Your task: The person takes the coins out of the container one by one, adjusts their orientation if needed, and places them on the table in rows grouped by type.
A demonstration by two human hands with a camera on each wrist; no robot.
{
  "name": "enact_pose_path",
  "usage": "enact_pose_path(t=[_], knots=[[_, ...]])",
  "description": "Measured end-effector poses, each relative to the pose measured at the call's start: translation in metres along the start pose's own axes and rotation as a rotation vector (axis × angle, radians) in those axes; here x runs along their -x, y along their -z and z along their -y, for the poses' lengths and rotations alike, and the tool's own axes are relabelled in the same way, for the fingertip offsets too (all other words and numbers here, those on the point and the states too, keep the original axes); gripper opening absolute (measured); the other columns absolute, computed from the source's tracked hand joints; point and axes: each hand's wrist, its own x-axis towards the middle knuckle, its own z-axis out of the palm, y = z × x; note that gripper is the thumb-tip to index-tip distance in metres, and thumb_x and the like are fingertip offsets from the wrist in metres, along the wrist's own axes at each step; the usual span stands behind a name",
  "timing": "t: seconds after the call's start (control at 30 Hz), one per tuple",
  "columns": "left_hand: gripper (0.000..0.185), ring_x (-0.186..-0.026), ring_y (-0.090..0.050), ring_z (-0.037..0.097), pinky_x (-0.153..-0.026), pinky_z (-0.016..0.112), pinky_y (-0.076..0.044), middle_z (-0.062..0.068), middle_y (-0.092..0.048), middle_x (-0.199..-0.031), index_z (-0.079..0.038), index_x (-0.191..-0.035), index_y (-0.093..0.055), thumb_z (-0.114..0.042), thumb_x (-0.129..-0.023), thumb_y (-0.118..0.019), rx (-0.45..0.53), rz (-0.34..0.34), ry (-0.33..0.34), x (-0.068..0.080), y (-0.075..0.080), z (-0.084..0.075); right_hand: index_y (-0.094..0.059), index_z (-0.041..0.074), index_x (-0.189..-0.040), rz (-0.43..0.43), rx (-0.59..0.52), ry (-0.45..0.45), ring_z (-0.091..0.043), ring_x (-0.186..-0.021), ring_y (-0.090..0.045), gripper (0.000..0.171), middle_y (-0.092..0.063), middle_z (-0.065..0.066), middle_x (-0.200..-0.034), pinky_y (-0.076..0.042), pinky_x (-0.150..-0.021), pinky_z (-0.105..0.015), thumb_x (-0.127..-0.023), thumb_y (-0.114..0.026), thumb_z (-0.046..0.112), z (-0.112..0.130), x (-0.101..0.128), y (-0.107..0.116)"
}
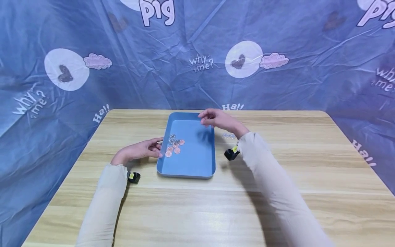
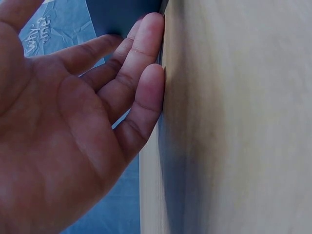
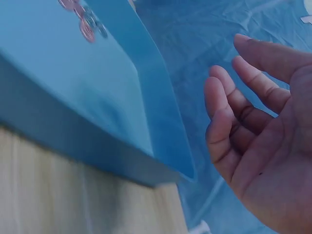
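a: coins (image 1: 174,145) heaped in blue tray (image 1: 197,164), centre frame; two more coins on table (image 1: 228,136) at right. left hand (image 1: 140,150) relaxed, steadying tray edge.
b: right hand (image 1: 216,118) loosely open above, holding nothing. best released low, over bare tray floor.

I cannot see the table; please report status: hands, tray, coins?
Left hand open, at tray left rim. Right hand open, empty, above tray. Coins in tray; two coins outside.

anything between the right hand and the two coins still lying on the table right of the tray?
Nothing visible. The right hand hovers open above the far right corner of the blue tray. The two coins lie on bare wood just right of the tray wall, beside the wrist. The left hand rests at the tray's opposite side.
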Motion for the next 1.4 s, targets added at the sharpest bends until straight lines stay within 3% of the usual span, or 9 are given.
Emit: enact_pose_path(t=[0.17, 0.33, 0.77, 0.97, 1.4], knots=[[0.086, -0.105, -0.055, 0.015, -0.104, 0.035, -0.041, 0.023, -0.047, -0.132, -0.004, -0.155, -0.01, -0.018, -0.091, -0.066, -0.014, -0.006, -0.005, 0.001, -0.001, 0.001, -0.056, -0.001, -0.126, 0.032, -0.002, -0.012, -0.039, -0.1, -0.057, 0.036, -0.062, -0.001, -0.097, -0.047, -0.081, -0.045, -0.093, -0.061, 0.015, -0.002, -0.014, -0.021], [0.086, -0.104, -0.055, 0.014, -0.101, 0.031, -0.042, 0.023, -0.048, -0.131, -0.003, -0.155, -0.011, -0.017, -0.091, -0.066, -0.003, 0.001, -0.015, 0.0, -0.001, 0.001, -0.054, -0.004, -0.127, 0.047, -0.02, -0.027, -0.038, -0.096, -0.057, 0.038, -0.061, 0.0, -0.093, -0.046, -0.075, -0.037, -0.093, -0.06, 0.013, -0.008, -0.024, -0.034], [0.086, -0.105, -0.055, 0.016, -0.105, 0.038, -0.04, 0.022, -0.049, -0.13, -0.004, -0.155, -0.012, -0.019, -0.091, -0.067, -0.018, -0.014, -0.001, 0.001, 0.001, 0.001, -0.062, 0.004, -0.118, 0.074, 0.033, -0.077, -0.014, -0.077, -0.057, 0.031, -0.063, -0.001, -0.092, -0.044, -0.064, -0.023, -0.09, -0.066, 0.015, -0.016, -0.042, -0.069], [0.086, -0.105, -0.056, 0.016, -0.104, 0.037, -0.04, 0.022, -0.048, -0.131, -0.004, -0.155, -0.012, -0.019, -0.091, -0.067, -0.013, -0.009, -0.001, 0.0, 0.001, 0.001, -0.066, 0.005, -0.11, 0.066, 0.129, -0.06, -0.011, -0.079, -0.053, 0.028, -0.066, -0.005, -0.096, -0.043, -0.069, -0.02, -0.084, -0.072, 0.013, -0.02, -0.044, -0.078], [0.086, -0.102, -0.055, 0.014, -0.102, 0.033, -0.041, 0.022, -0.049, -0.129, -0.002, -0.154, -0.012, -0.018, -0.091, -0.067, -0.019, -0.012, -0.005, 0.0, -0.001, 0.001, -0.066, 0.007, -0.107, 0.097, 0.207, -0.065, -0.012, -0.09, -0.051, 0.026, -0.059, 0.0, -0.097, -0.039, -0.082, -0.021, -0.082, -0.074, 0.011, -0.024, -0.045, -0.087]])
